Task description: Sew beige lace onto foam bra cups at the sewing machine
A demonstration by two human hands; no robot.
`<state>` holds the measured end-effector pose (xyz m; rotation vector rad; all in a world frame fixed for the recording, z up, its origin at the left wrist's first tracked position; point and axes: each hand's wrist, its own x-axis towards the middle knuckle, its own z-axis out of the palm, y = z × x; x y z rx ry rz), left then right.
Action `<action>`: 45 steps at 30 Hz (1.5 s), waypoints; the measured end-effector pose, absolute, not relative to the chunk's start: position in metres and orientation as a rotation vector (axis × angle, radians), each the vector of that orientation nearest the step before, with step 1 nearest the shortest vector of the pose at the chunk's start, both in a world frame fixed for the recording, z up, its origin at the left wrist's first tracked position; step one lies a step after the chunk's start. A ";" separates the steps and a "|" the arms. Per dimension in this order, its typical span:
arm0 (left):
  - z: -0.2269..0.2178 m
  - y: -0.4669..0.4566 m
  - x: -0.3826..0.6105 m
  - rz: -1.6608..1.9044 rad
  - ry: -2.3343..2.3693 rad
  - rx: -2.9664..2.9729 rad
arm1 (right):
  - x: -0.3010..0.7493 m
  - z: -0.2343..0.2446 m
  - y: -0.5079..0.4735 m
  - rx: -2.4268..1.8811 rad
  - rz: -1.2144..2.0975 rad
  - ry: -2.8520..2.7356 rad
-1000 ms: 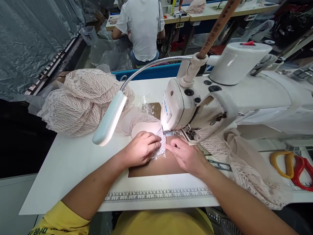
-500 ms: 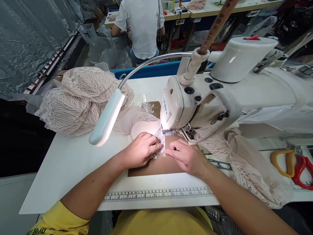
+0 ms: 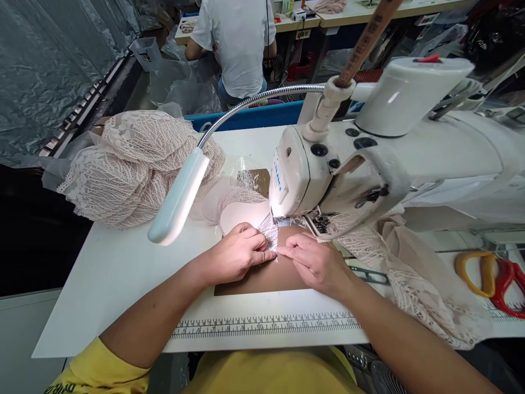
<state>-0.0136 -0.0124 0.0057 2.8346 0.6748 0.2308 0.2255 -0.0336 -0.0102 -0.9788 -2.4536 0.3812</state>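
A small piece of pale lace [image 3: 271,234] lies under the head of a white sewing machine [image 3: 369,158], lit by its lamp. My left hand [image 3: 235,253] presses flat on the lace from the left, fingers together. My right hand [image 3: 314,261] rests just to the right, its fingertips pinching the lace's near edge. Both hands sit on a brown panel [image 3: 266,280] set into the white table [image 3: 118,273]. The needle itself is hidden behind the machine head.
A heap of pink lace [image 3: 131,167] lies at the back left. A gooseneck lamp [image 3: 178,197] hangs over the table. More lace [image 3: 414,290] trails to the right, beside yellow and red scissors [image 3: 488,279]. A printed ruler [image 3: 262,327] runs along the front edge. Another person [image 3: 238,44] sits beyond, back turned.
The lace piece has slid a little further under the machine, and both hands have shifted slightly with it, fingertips now closer together.
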 end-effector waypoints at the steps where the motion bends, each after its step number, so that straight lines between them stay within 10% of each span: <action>1: 0.006 -0.012 -0.014 0.220 0.665 2.832 | 0.224 -0.009 -0.034 -0.982 0.384 -2.462; 45: 0.005 0.010 -0.005 0.264 1.007 2.868 | 0.208 -0.010 -0.026 -1.417 -0.134 -2.570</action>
